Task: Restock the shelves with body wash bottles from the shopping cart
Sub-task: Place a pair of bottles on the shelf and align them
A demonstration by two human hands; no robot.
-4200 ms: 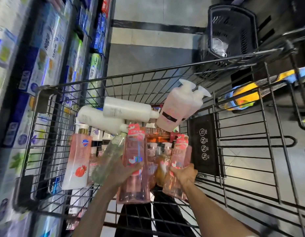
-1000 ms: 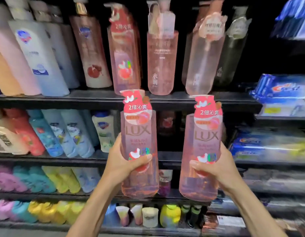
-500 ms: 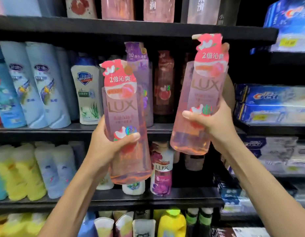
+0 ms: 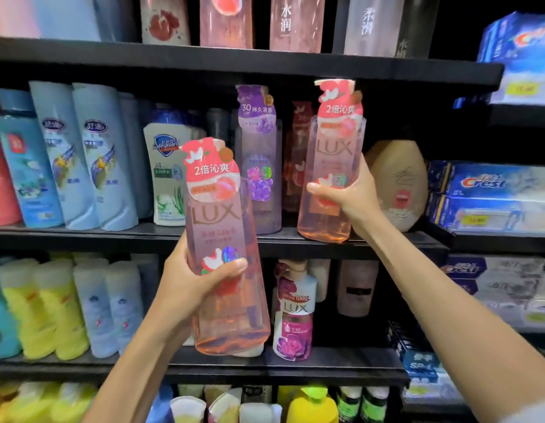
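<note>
1. The left hand [image 4: 185, 279] wraps around a tall, see-through pink bottle [image 4: 225, 257] out in front of the shelves. It stands up with its red tag on top and leans a bit.
2. The right hand [image 4: 353, 193] holds a second pink bottle [image 4: 332, 166] the same way. Its bottom sits at the edge of the black middle shelf [image 4: 82, 236].
3. Behind it, a purple bottle [image 4: 259, 166] looks blurry, and a tan bottle [image 4: 399, 181] is partly hidden.

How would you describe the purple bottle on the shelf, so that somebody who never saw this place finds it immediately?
Look at the middle shelf, the one carrying the tall pale blue bottles. To their right, past the white Safeguard bottle, stands the purple bottle, between the two pink bottles held in the hands. It alone has a purple tag and purple flowers.
</note>
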